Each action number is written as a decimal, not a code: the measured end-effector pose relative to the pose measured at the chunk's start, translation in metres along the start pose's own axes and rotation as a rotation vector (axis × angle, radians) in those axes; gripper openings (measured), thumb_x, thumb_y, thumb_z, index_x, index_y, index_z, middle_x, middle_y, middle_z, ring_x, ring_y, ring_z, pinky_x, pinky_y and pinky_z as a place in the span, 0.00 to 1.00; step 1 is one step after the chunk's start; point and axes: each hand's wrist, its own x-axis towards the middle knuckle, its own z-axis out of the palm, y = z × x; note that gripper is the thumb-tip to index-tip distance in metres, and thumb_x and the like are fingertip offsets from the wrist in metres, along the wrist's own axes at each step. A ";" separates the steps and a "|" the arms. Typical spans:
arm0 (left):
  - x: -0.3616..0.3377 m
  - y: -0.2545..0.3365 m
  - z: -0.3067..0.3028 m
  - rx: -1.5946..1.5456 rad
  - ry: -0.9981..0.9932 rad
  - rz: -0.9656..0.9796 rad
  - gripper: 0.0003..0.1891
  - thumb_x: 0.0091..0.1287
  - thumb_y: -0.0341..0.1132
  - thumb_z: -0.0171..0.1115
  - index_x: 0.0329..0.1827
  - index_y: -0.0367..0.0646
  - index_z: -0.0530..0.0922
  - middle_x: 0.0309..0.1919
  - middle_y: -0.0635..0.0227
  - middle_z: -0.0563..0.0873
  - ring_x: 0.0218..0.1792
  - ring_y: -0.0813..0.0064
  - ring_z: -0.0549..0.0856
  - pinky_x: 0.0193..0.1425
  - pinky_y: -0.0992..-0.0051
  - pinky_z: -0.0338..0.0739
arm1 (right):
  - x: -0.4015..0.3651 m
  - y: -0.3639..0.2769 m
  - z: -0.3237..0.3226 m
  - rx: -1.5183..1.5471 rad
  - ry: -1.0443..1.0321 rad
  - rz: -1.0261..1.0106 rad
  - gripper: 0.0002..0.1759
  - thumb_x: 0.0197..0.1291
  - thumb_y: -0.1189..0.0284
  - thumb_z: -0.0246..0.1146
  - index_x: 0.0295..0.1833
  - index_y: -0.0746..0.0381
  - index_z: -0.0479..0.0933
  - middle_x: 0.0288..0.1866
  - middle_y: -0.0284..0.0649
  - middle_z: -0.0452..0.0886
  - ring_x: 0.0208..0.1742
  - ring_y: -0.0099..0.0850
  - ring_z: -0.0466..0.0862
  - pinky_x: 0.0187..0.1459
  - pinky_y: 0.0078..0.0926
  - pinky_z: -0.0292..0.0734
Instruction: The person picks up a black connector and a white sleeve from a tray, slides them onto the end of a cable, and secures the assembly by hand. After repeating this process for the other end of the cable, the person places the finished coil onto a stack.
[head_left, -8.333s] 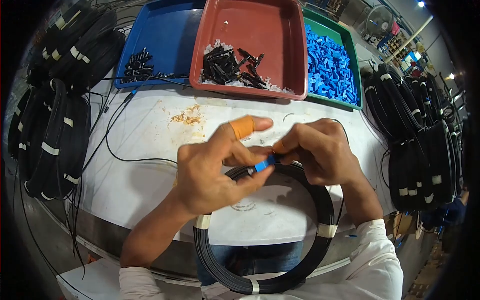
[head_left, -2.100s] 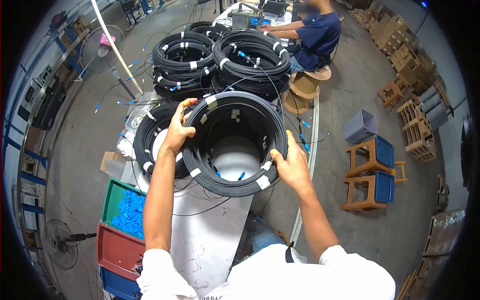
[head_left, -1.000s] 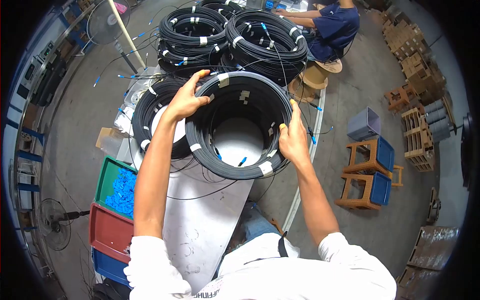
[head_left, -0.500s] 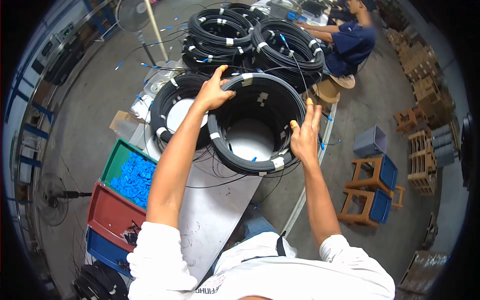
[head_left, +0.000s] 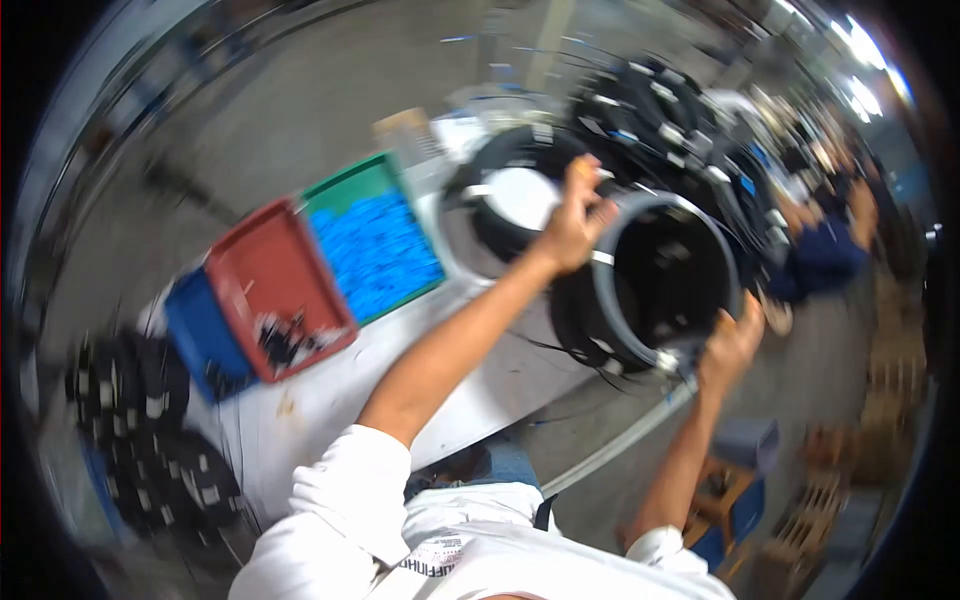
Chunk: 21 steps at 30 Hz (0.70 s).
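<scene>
A tall stack of black cable coils (head_left: 606,275) stands at the near edge of the white table, its round opening facing up. At the stack's upper left rim is my left hand (head_left: 572,228), fingers spread, with an orange cover on a fingertip. My right hand (head_left: 730,348) is at the lower right of the rim, its thumb and fingers apart and blurred. Whether either hand touches the stack is hard to tell. Just left of it lies another ring of black coils (head_left: 487,221) around a white disc (head_left: 524,198).
Green tray (head_left: 350,187) of blue parts, red tray (head_left: 262,255) with black bits and blue tray (head_left: 208,318) line the left. More coils (head_left: 640,110) are piled behind, others (head_left: 165,450) hang lower left. A person (head_left: 825,255) sits at right; stools (head_left: 715,500) stand below.
The view has swung left and blurred, bringing the trays nearer the middle. The stack and both my hands appear farther right. My left hand's fingers no longer reach over the rim as before.
</scene>
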 end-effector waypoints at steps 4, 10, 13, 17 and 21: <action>-0.142 0.040 -0.091 0.032 0.158 -0.063 0.14 0.74 0.39 0.62 0.53 0.39 0.77 0.50 0.64 0.86 0.45 0.70 0.86 0.55 0.69 0.78 | -0.025 -0.042 -0.017 0.258 0.279 0.041 0.15 0.73 0.73 0.59 0.60 0.70 0.77 0.58 0.51 0.82 0.55 0.40 0.83 0.59 0.33 0.79; -0.383 0.075 -0.182 0.305 0.497 -0.523 0.05 0.68 0.24 0.57 0.42 0.39 0.82 0.37 0.66 0.89 0.42 0.74 0.87 0.51 0.73 0.78 | -0.127 -0.212 0.032 1.001 -0.358 -0.150 0.09 0.75 0.75 0.54 0.48 0.71 0.77 0.42 0.41 0.79 0.39 0.28 0.77 0.41 0.22 0.74; -0.483 0.104 -0.195 0.281 0.746 -0.633 0.06 0.68 0.25 0.59 0.43 0.38 0.83 0.38 0.66 0.89 0.44 0.77 0.87 0.50 0.74 0.79 | -0.189 -0.303 0.070 1.239 -1.094 -0.115 0.08 0.71 0.75 0.61 0.49 0.70 0.77 0.41 0.39 0.80 0.40 0.24 0.79 0.43 0.20 0.75; -0.587 0.146 -0.213 0.306 1.087 -0.495 0.07 0.69 0.24 0.57 0.44 0.38 0.83 0.38 0.67 0.90 0.36 0.81 0.84 0.44 0.78 0.78 | -0.272 -0.418 0.095 1.042 -1.425 -0.793 0.08 0.64 0.76 0.67 0.46 0.69 0.82 0.39 0.45 0.87 0.36 0.30 0.85 0.40 0.27 0.79; -0.669 0.201 -0.246 0.279 1.622 -0.491 0.04 0.70 0.27 0.61 0.44 0.40 0.83 0.39 0.71 0.88 0.40 0.82 0.84 0.49 0.79 0.76 | -0.367 -0.518 0.091 1.113 -1.568 -1.078 0.10 0.63 0.74 0.68 0.47 0.66 0.82 0.38 0.45 0.88 0.35 0.34 0.87 0.37 0.28 0.80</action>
